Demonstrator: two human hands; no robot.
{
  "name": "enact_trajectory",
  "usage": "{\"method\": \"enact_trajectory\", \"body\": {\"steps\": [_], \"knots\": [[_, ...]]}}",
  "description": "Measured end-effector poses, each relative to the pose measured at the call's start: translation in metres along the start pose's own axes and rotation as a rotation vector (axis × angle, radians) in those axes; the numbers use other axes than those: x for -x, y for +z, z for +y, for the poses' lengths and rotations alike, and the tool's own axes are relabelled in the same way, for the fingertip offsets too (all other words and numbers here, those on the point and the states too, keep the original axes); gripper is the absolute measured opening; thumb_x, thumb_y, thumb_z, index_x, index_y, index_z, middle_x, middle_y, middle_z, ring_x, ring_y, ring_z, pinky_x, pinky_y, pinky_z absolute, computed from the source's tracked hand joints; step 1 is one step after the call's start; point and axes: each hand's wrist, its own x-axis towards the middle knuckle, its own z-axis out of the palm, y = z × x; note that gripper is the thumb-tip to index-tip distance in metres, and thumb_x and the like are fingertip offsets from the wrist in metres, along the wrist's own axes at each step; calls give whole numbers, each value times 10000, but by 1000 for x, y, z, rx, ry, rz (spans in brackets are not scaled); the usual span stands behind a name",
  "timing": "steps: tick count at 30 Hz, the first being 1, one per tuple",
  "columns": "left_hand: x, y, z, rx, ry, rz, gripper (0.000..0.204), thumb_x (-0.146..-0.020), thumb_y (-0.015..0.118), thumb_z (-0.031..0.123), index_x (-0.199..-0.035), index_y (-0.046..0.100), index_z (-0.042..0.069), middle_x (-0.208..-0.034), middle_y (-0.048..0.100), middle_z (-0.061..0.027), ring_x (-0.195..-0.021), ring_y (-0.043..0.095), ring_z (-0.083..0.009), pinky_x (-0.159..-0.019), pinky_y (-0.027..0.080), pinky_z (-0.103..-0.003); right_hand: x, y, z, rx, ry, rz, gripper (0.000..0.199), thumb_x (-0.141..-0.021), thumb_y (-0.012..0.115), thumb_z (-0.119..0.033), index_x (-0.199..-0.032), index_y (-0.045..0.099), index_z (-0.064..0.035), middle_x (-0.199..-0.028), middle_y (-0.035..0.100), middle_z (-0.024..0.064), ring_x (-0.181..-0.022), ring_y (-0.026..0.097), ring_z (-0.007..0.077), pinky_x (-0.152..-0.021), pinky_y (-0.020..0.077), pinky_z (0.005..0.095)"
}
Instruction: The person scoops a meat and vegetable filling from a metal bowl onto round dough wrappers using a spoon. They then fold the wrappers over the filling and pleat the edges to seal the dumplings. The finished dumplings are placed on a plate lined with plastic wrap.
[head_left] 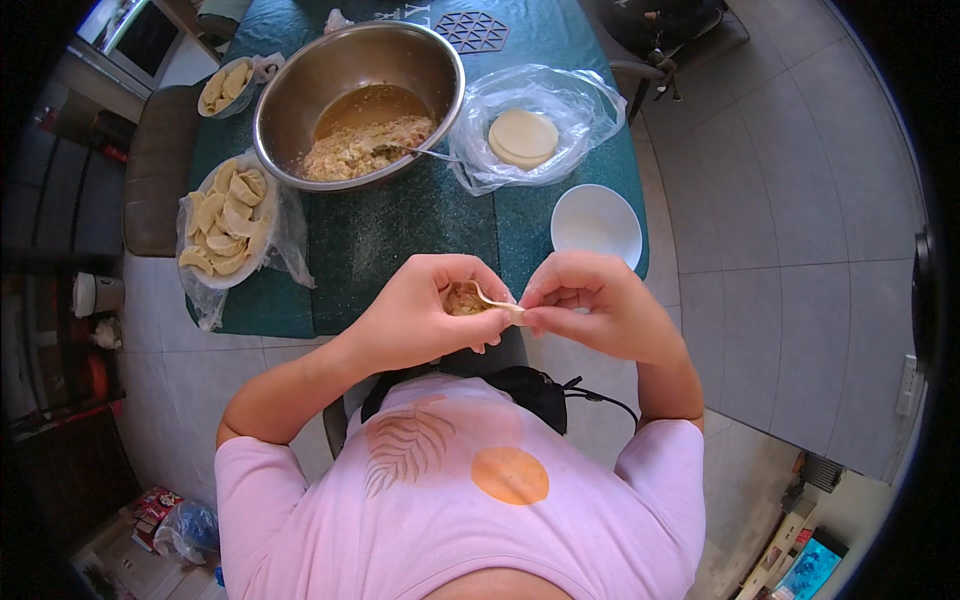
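My left hand (425, 310) cups a round dumpling wrapper (470, 299) with a lump of filling in its middle. My right hand (590, 305) pinches the wrapper's right edge between thumb and fingers. Both hands are held close together just off the near edge of a dark green table (400, 230). A large steel bowl (300, 75) of minced filling with a spoon (410, 152) in it stands beyond my hands. To the right of the bowl, a stack of round wrappers (523, 137) lies on a clear plastic bag.
A plate of folded dumplings (228, 222) on a plastic bag sits at the table's left edge, a smaller plate of dumplings (225, 85) behind it. A small white bowl (596, 225) stands at the near right corner. A dark trivet (472, 30) lies at the far end. Chairs flank the table.
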Motion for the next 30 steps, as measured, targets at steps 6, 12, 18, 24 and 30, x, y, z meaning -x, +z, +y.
{"method": "enact_trajectory", "body": {"steps": [6, 12, 18, 24, 30], "knots": [[-3, -9, -5, 208, -100, 46, 151, -838, 646, 122, -931, 604, 10, -873, 649, -106, -699, 617, -110, -605, 493, -211, -13, -18, 11, 211, -219, 312, 81, -817, 614, 15, -892, 596, 40, -835, 621, 80, -707, 631, 120, -624, 504, 229], [-5, -17, -7, 401, -100, 59, 131, -848, 625, 116, -933, 603, 19, -908, 642, -132, -728, 620, -138, -612, 496, -234, -53, -32, 25, 666, -250, 486, 128, -854, 614, -102, -812, 619, 19, -672, 626, 113, -568, 631, 157, -523, 482, 256], [1, -30, -3, 421, -84, 101, 138, -853, 621, 124, -947, 600, 26, -911, 640, -134, -729, 621, -146, -619, 499, -231, -46, -20, 7, 395, -354, 285, 103, -860, 593, -76, -896, 630, 13, -700, 638, 73, -649, 630, 120, -581, 484, 238], [3, -31, 0, 515, -124, 87, 192, -868, 609, 166, -987, 582, 18, -907, 636, -133, -756, 635, -170, -633, 523, -248, -41, -1, -7, 286, -370, 163, 186, -788, 669, -59, -961, 610, -23, -890, 628, 71, -770, 604, 138, -634, 474, 248], [7, -28, 6, 513, -104, 28, 209, -851, 525, 69, -1048, 529, -3, -1002, 607, -160, -854, 651, -226, -741, 552, -309, -36, 7, -21, 535, -364, 47, 196, -746, 703, -61, -909, 599, -29, -822, 599, 92, -728, 614, 203, -629, 485, 298]]}}
